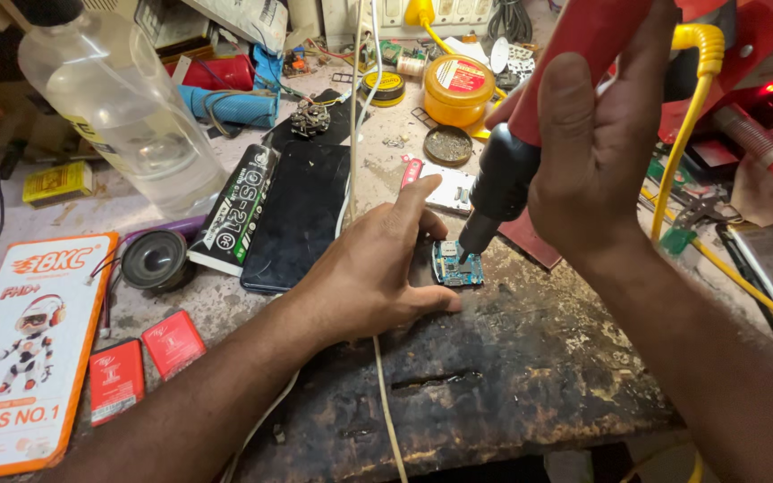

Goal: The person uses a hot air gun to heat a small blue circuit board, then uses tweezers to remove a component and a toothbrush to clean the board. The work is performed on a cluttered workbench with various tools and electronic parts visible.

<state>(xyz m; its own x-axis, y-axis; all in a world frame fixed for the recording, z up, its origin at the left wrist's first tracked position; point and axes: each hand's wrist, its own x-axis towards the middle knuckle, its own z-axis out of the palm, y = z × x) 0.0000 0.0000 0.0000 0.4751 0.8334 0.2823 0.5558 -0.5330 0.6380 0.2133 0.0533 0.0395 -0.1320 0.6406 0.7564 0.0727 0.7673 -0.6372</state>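
Observation:
A small blue circuit board (456, 268) lies on the scorched dark bench top (530, 358). My left hand (370, 268) rests flat beside it, thumb and fingers touching the board's left edge. My right hand (597, 152) grips a red-handled hot air tool (530, 134) with a black nozzle, held tilted; the nozzle tip hovers just above the board's top. A yellow cable (683, 116) runs from the tool's upper end.
A dark phone (297, 215) lies left of my hand, next to a black tube (239, 210), a small speaker (154, 259) and two red batteries (145, 362). A clear plastic bottle (123, 103) stands back left. An orange tin (458, 89) sits behind. A white wire (386, 402) crosses the bench.

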